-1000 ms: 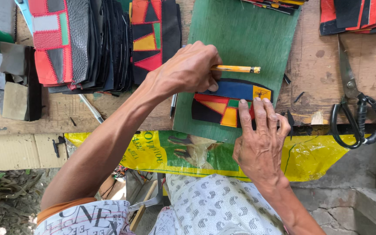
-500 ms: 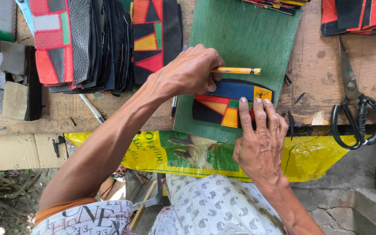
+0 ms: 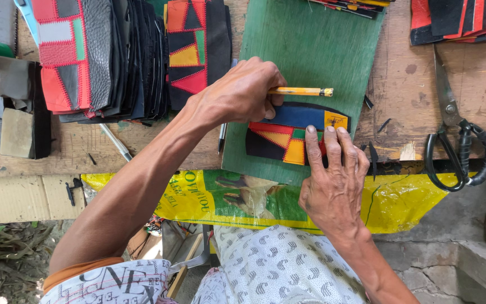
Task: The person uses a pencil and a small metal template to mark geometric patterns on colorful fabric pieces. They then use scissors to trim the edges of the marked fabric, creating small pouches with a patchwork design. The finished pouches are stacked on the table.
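Observation:
A patchwork leather piece [image 3: 281, 134] in black, blue, red, yellow and green lies on a green board [image 3: 310, 50] on the wooden table. My right hand [image 3: 333, 174] rests flat on the right part of the piece, fingers spread and pressing it down. My left hand [image 3: 243, 93] grips a yellow pencil [image 3: 305, 91] that lies level over the piece's curved upper edge. The hand hides the pencil's left end.
Stacks of patchwork pieces [image 3: 108, 56] lie at the top left and more [image 3: 462, 19] at the top right. Black-handled scissors [image 3: 457, 141] lie to the right. A pen [image 3: 115, 142] lies left of the board. A yellow plastic sack [image 3: 412, 202] hangs over the table's front edge.
My left hand and the pencil have slid slightly left along the piece's upper edge. My right hand stays pressed on the piece.

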